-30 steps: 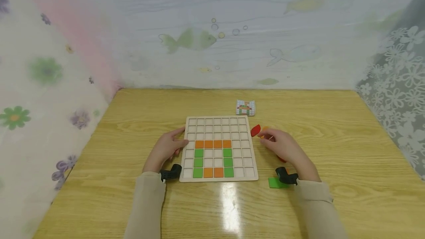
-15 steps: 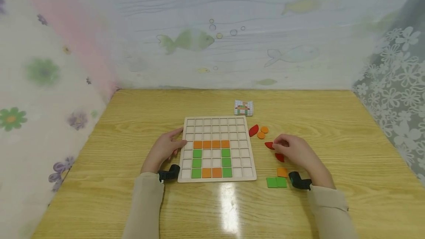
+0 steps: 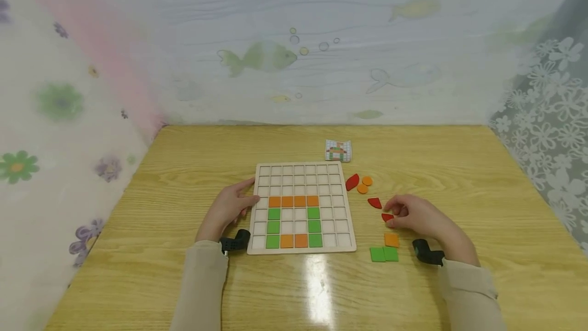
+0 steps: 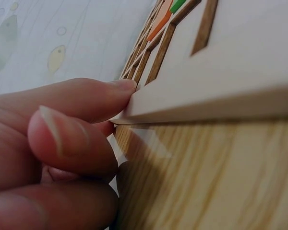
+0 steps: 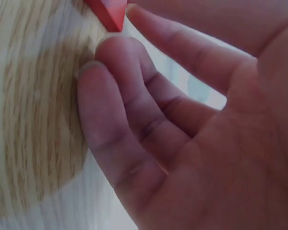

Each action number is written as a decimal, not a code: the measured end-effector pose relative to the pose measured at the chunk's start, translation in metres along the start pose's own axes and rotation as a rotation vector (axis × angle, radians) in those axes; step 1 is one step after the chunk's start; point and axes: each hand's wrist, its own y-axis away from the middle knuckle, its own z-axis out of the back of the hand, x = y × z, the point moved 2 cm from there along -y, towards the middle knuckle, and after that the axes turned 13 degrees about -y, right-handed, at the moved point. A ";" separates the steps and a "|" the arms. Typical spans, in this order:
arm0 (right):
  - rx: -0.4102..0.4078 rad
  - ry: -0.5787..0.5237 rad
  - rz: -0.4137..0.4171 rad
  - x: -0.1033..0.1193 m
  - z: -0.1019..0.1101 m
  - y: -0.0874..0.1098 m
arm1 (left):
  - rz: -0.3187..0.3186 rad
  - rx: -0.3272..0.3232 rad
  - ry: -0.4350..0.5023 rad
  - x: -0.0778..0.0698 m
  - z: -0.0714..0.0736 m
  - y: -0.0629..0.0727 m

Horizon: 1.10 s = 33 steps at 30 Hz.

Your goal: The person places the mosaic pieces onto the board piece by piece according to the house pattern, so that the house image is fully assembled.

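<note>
My left hand (image 3: pixel 227 208) holds the left edge of a pale wooden grid board (image 3: pixel 301 251), thumb over the rim. In the left wrist view, a fingertip (image 4: pixel 122 86) lies on the board's rim (image 4: pixel 206 103), with other fingers curled beside it. Orange tiles (image 3: pixel 287 202) and green tiles (image 3: pixel 274 227) fill some of the board's cells. Right of the board, my right hand (image 3: pixel 415 216) pinches a small red quarter-circle tile (image 3: pixel 387 217) between thumb and index finger. In the right wrist view the red tile's corner (image 5: pixel 113 14) shows at the fingertips.
Another red quarter-circle tile (image 3: pixel 374 203) lies just beyond the right hand. A red leaf-shaped tile (image 3: pixel 352 182) and two orange discs (image 3: pixel 362 188) lie farther back. An orange square (image 3: pixel 391 240) and two green squares (image 3: pixel 377 255) lie nearer. A pattern card (image 3: pixel 338 151) stands behind the board.
My right hand has come back from the discs toward the right and nearer me, left the first red quarter-circle tile on the table, and moved to the second. The left hand stays put.
</note>
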 end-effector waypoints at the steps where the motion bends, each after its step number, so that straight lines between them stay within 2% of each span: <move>1: 0.009 -0.001 0.003 0.000 0.000 0.001 | -0.002 -0.002 -0.002 0.000 0.000 0.000; 5: 0.033 -0.003 0.013 0.002 -0.001 0.002 | -0.010 -0.010 -0.002 0.000 -0.001 0.000; 11: 0.029 -0.025 -0.035 0.003 -0.002 0.002 | -0.008 -0.009 -0.006 0.000 -0.001 0.000; 23: -0.038 0.018 -0.010 0.006 -0.002 0.000 | -0.015 -0.014 -0.006 0.001 -0.002 -0.002; 33: -0.083 0.108 0.009 0.009 -0.004 -0.003 | -0.015 -0.017 -0.021 0.001 -0.002 -0.002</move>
